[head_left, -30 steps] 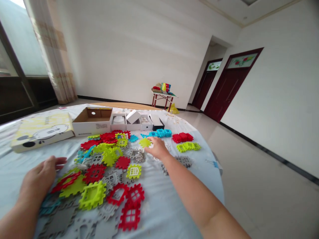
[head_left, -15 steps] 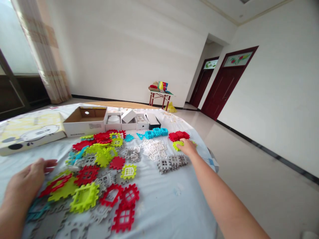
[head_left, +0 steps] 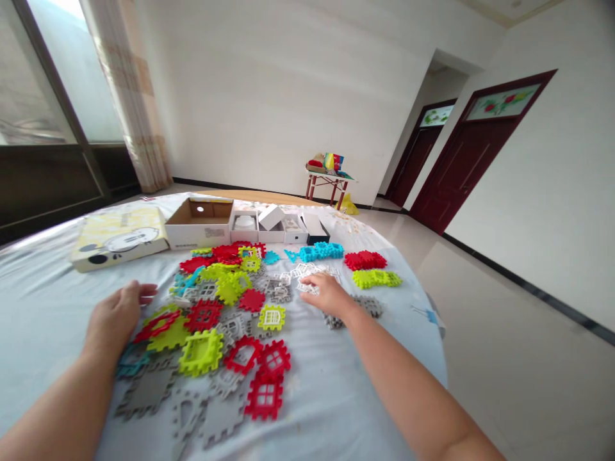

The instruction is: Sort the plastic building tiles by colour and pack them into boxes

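Observation:
A heap of toothed plastic tiles (head_left: 225, 307) in red, lime, grey, white and blue covers the pale blue table cloth (head_left: 331, 397). My left hand (head_left: 118, 314) lies flat at the heap's left edge, fingers stretched out over a lime and red piece. My right hand (head_left: 327, 293) rests on the small white tiles (head_left: 307, 276) with its fingers curled down onto them. Just right of that hand lie grey tiles (head_left: 368, 306). Sorted stacks sit beyond: blue (head_left: 319, 251), red (head_left: 365, 260) and lime (head_left: 375, 278).
An open cardboard box (head_left: 199, 223), small white boxes (head_left: 269, 225) and a flat yellow box (head_left: 118, 235) line the table's far side. The table's right edge drops to a tiled floor. A small red-legged table (head_left: 327, 182) and two dark red doors stand further back.
My right hand went from the heap's middle to the lime stack at the right, then came back left onto the white tiles. The lime stack now lies uncovered. My left hand stayed put.

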### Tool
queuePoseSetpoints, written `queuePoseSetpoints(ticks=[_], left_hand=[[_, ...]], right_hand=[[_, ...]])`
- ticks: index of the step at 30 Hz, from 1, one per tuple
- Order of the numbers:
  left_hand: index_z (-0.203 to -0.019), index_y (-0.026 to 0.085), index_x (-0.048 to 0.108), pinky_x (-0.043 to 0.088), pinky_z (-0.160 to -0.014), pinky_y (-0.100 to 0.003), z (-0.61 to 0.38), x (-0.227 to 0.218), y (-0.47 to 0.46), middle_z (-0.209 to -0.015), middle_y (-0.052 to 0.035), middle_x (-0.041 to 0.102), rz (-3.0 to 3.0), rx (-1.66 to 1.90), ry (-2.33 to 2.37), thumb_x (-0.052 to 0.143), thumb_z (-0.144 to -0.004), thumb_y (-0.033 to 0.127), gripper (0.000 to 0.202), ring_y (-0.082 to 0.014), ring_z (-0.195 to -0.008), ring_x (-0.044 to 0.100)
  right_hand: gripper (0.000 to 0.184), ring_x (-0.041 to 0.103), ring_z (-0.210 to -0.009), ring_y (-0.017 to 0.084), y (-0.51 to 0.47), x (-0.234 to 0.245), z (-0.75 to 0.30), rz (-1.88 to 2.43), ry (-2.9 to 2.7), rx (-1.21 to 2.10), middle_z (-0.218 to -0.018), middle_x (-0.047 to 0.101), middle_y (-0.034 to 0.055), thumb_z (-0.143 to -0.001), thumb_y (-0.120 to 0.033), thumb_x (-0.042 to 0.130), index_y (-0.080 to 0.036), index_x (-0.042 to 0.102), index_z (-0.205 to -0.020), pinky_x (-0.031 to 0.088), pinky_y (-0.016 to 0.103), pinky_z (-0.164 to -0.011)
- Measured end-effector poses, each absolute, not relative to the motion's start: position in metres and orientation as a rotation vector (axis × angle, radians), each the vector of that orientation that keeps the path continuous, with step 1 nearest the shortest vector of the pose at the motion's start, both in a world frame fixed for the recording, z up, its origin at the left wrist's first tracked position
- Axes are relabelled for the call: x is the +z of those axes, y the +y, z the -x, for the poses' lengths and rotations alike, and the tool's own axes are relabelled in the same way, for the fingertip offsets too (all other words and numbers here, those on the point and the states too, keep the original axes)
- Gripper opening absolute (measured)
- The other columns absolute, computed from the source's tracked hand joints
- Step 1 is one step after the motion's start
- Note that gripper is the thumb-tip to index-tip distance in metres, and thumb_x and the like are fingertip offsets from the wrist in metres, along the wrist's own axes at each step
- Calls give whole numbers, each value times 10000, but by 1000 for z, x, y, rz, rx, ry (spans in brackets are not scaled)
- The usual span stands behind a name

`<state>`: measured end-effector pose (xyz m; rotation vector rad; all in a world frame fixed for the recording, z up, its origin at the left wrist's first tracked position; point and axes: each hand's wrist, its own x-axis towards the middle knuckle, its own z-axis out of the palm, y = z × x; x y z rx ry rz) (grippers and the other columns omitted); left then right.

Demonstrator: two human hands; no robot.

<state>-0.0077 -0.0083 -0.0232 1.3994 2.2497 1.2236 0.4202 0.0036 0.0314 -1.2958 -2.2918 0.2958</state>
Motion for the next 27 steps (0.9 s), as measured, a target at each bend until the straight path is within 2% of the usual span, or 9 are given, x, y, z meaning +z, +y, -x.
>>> queuePoseSetpoints(ticks=[5,7,10,13,17,22,27], left_hand=[[-946,103,661,454,-662,-287,2,-18,-11,-746,-65,664,-1213,1277,2168,304,-815,416,492,-200,-742,600],[-935,111,664,450,-659,-289,0,-16,-12,-738,-61,660,-1205,1288,2162,316,-809,421,482,-201,-735,596],[-923,118,667,447,-660,-294,-1,-14,-13,-732,-58,663,-1202,1294,2168,329,-802,423,472,-203,-726,594],[-912,120,668,447,-653,-291,-3,-13,-15,-752,-60,669,-1206,1300,2164,324,-804,417,467,-201,-726,595],[-909,124,668,445,-647,-284,-7,-11,-17,-762,-56,672,-1202,1299,2177,321,-807,411,462,-194,-725,593],[-937,100,659,447,-672,-279,-7,-9,-18,-784,-52,674,-1216,1281,2150,334,-811,382,447,-187,-733,589],[-950,91,656,447,-665,-285,-6,-8,-18,-775,-59,670,-1201,1275,2149,339,-811,384,453,-196,-742,591]], right_hand=[[556,506,-1053,229,-16,32,-377,1028,-2641,476,-1098,597,67,-618,-442,728,-222,592,-1110,371,360,-918],[529,513,-1046,230,-18,31,-372,990,-2707,486,-1089,603,71,-617,-385,736,-211,601,-1099,374,355,-914],[370,562,-952,187,-18,30,-371,984,-2664,539,-1014,637,48,-687,-257,667,-206,624,-1051,405,303,-855],[268,594,-844,143,-18,31,-371,1013,-2513,689,-936,661,22,-774,-258,570,-208,631,-1030,431,254,-764],[323,603,-821,143,-14,28,-369,1132,-2304,731,-931,664,31,-806,-343,543,-201,600,-1090,445,259,-743],[355,586,-864,166,-7,20,-369,1170,-2189,525,-985,644,62,-770,-282,581,-177,576,-1110,446,297,-798],[427,550,-961,190,-7,18,-370,1129,-2298,475,-1041,613,64,-704,-278,654,-194,568,-1114,415,337,-889]])
